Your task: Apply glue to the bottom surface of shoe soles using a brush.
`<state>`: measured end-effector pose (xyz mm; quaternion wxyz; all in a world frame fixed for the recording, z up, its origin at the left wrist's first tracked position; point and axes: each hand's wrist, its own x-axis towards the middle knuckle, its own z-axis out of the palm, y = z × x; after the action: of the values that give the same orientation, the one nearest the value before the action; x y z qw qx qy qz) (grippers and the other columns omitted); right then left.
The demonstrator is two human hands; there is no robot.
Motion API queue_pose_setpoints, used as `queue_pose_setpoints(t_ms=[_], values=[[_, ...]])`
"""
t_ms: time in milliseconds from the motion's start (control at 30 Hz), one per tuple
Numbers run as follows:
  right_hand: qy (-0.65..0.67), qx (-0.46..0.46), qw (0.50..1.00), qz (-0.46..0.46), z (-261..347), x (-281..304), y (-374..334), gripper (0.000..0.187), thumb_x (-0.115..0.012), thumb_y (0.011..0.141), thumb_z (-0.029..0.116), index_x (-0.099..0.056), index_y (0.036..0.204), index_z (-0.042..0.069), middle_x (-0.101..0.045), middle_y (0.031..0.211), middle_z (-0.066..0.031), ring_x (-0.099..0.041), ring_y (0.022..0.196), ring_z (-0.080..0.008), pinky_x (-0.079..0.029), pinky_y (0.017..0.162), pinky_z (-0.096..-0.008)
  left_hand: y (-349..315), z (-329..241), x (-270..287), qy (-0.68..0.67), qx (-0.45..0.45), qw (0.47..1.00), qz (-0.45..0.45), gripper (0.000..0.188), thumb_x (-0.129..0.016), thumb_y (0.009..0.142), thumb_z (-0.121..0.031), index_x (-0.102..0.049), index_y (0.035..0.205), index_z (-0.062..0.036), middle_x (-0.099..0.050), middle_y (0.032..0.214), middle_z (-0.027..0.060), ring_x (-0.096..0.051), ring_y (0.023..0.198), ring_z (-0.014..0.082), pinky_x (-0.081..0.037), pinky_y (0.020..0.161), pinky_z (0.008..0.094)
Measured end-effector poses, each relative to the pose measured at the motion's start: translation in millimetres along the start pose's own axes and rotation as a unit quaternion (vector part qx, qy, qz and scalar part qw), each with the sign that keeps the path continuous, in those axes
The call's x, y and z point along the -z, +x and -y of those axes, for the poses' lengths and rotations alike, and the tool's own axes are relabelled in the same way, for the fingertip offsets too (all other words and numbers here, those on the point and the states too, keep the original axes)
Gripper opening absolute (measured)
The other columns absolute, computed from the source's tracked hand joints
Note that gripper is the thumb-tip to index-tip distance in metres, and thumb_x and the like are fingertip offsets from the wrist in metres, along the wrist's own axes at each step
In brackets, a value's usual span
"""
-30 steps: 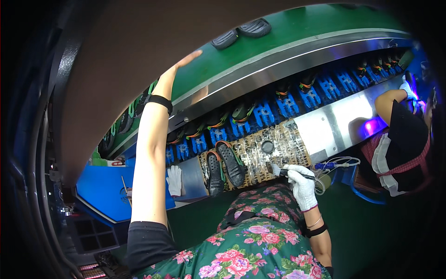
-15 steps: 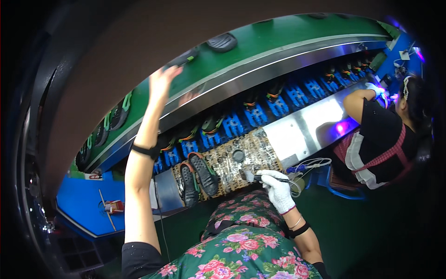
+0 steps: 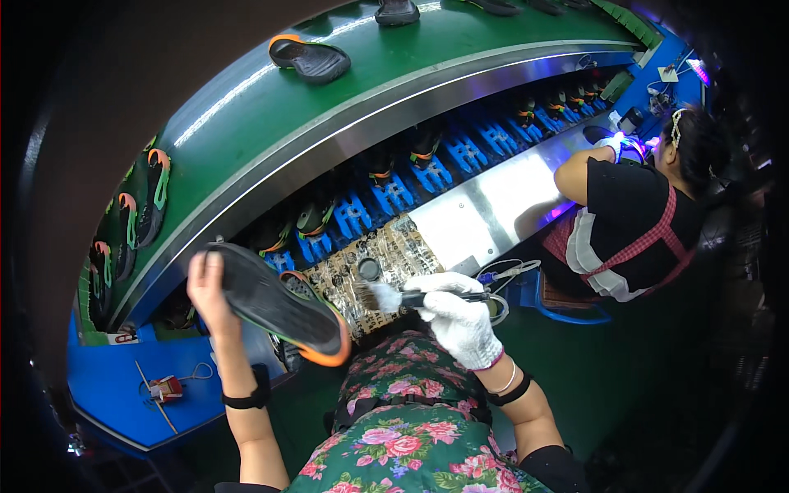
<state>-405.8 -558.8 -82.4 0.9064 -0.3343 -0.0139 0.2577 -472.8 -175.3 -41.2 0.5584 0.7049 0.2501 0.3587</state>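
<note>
My bare left hand (image 3: 209,292) grips a black shoe sole (image 3: 275,296) with an orange rim at its near end, held tilted above the bench. A white knit glove covers my right hand (image 3: 462,324), whose fingers are closed around a brush (image 3: 386,297) with dark bristles and a dark handle. The bristles point left toward the sole, with a gap between them. Underneath is a tape-covered cardboard mat (image 3: 411,246) bearing a small round dark dish (image 3: 369,269). Another perforated sole (image 3: 296,283) is mostly hidden behind the held one.
A green conveyor belt (image 3: 460,41) carries several soles beyond a metal rail (image 3: 386,94). Blue racks (image 3: 394,194) with shoe parts line the trough below. On the right a co-worker (image 3: 649,197) sits at the metal bench (image 3: 493,201). A blue table (image 3: 107,386) stands at left.
My left hand has come back from the belt toward me, now with a sole in it. The brush has moved left and up in my right hand. The view has shifted.
</note>
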Motion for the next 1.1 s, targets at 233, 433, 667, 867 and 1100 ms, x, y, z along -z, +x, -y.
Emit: queue_pose_setpoints(t_ms=[233,433,667,867,1100], values=[[-0.116,0.007,0.991,0.06,-7,-43,3,0.023,-0.069,0.085,-0.01,-0.073,0.108,-0.006,-0.074,0.112,-0.0189,-0.07,0.091,-0.0189,-0.056,0.079,-0.0295,-109,89,-69,-0.189,0.414,0.846,0.28,0.027,-0.067,0.096,-0.028,-0.071,0.109,-0.0045,-0.073,0.1,0.0071,-0.069,0.087,0.016,-0.056,0.082,0.0334],[-0.179,-0.106,0.978,-0.01,12,-39,0,0.028,-0.073,0.086,-0.006,-0.074,0.114,-0.003,-0.075,0.111,-0.0129,-0.07,0.101,-0.0167,-0.057,0.089,-0.0313,-183,47,-82,-0.398,0.522,0.657,0.371,0.099,-0.042,0.09,-0.08,-0.046,0.148,0.0,-0.059,0.139,0.0258,-0.059,0.127,0.0417,-0.045,0.11,0.0573],[-0.296,0.027,0.954,0.029,20,-39,7,0.025,-0.072,0.088,-0.006,-0.074,0.113,-0.004,-0.076,0.101,-0.0126,-0.073,0.094,-0.0191,-0.059,0.083,-0.0319,-175,32,-100,-0.552,0.527,0.565,0.313,0.116,-0.021,0.078,-0.1,-0.055,0.132,-0.0039,-0.064,0.106,0.0189,-0.065,0.085,0.0364,-0.052,0.085,0.0574],[-0.462,0.372,0.795,0.127,34,-51,26,0.021,-0.079,0.08,-0.002,-0.077,0.101,-0.002,-0.077,0.095,-0.0138,-0.074,0.08,-0.0208,-0.059,0.072,-0.0329,-153,-8,-129,-0.561,0.459,0.66,0.198,0.096,-0.03,0.091,-0.086,-0.05,0.146,-0.0104,-0.063,0.134,0.0136,-0.067,0.108,0.0341,-0.051,0.102,0.0487],[-0.597,0.406,0.679,0.135,57,-66,31,0.027,-0.079,0.076,-0.001,-0.079,0.103,0.003,-0.078,0.103,-0.0148,-0.074,0.09,-0.0269,-0.057,0.081,-0.0358,-159,-19,-139,-0.588,0.407,0.659,0.234,0.092,-0.026,0.096,-0.082,-0.052,0.147,-0.01,-0.06,0.141,0.0101,-0.059,0.126,0.0276,-0.048,0.108,0.0433]])
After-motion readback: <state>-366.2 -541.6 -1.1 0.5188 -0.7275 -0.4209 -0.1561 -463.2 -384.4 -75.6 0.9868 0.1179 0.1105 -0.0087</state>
